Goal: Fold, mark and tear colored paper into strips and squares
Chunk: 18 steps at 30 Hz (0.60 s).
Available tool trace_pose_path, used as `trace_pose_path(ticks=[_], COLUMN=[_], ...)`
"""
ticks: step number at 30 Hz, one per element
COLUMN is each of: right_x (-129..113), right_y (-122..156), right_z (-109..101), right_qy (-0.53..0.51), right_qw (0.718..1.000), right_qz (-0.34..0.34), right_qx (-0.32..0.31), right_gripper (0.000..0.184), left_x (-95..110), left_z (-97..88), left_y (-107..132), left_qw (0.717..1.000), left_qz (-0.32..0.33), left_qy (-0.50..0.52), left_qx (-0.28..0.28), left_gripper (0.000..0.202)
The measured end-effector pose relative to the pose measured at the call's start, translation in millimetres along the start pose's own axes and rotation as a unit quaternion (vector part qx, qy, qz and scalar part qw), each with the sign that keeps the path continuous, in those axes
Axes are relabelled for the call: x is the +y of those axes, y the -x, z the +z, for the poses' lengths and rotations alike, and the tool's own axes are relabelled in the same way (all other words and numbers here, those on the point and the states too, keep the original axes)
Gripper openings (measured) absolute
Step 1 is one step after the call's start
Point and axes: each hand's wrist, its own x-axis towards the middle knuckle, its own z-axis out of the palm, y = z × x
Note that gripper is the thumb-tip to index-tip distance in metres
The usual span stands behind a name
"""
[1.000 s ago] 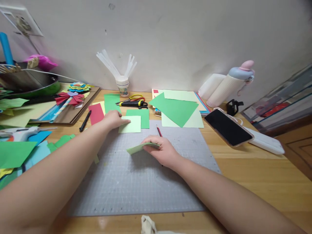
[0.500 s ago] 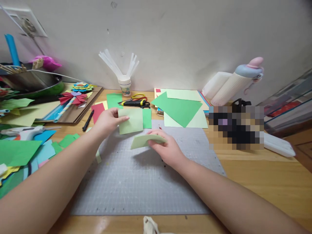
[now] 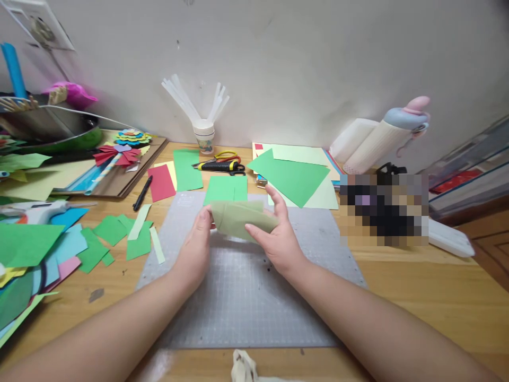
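Pale green paper pieces [image 3: 240, 218] are held up in the air between both hands, one overlapping the other and slightly blurred. My left hand [image 3: 196, 244] is closed on their left end. On the right, my right hand [image 3: 280, 233] pinches them with the thumb in front and the index finger raised. Below lies the grey cutting mat [image 3: 254, 302]. Just behind the papers are bright green paper squares [image 3: 226, 188]. Two pale green strips [image 3: 140, 222] lie left of the mat, one at its edge.
Scissors and a yellow-black cutter [image 3: 218, 166] lie near a paper cup of clear sticks [image 3: 204, 137]. Green sheets [image 3: 292, 178] rest at the back. Left are a black pen [image 3: 142, 193], a glue gun [image 3: 37, 211] and paper scraps [image 3: 89, 249]. A bottle [image 3: 385, 132] stands right.
My left hand has come down and right with its pale green paper, bringing it against the piece in my right hand. The bright green squares behind are now uncovered.
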Motion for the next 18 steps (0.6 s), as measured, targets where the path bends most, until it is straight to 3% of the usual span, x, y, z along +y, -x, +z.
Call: trace_pose_path(ticks=[2,7,12,15,18], right_x=[0,1,5,11,14], right_y=[-1,-1,-1,-3,-5], right_z=[0,1,0,-1,-2], right_qy=[-0.001,0.054,0.098,0.129,0.147], right_qw=[0.999,0.994,0.991,0.988,0.984], right_qz=[0.025,0.031,0.019,0.02,0.015], right_qx=[-0.043,-0.086,-0.088,-0.088,-0.096], right_gripper=[0.086,0.029,0.018,0.017,0.018], left_x=[-6,-14,-15,-7,6], left_z=[5.0,10.7,11.2,1.1,-16.5], left_y=[2,11,19,-5,-54], left_qw=[0.999,0.995,0.997,0.992,0.974], left_qz=[0.022,0.052,0.069,0.065,0.047], left_qy=[0.025,0.053,-0.013,-0.099,-0.215], left_qx=[-0.03,-0.065,-0.034,0.037,0.063], left_gripper=[0.07,0.067,0.06,0.054,0.048])
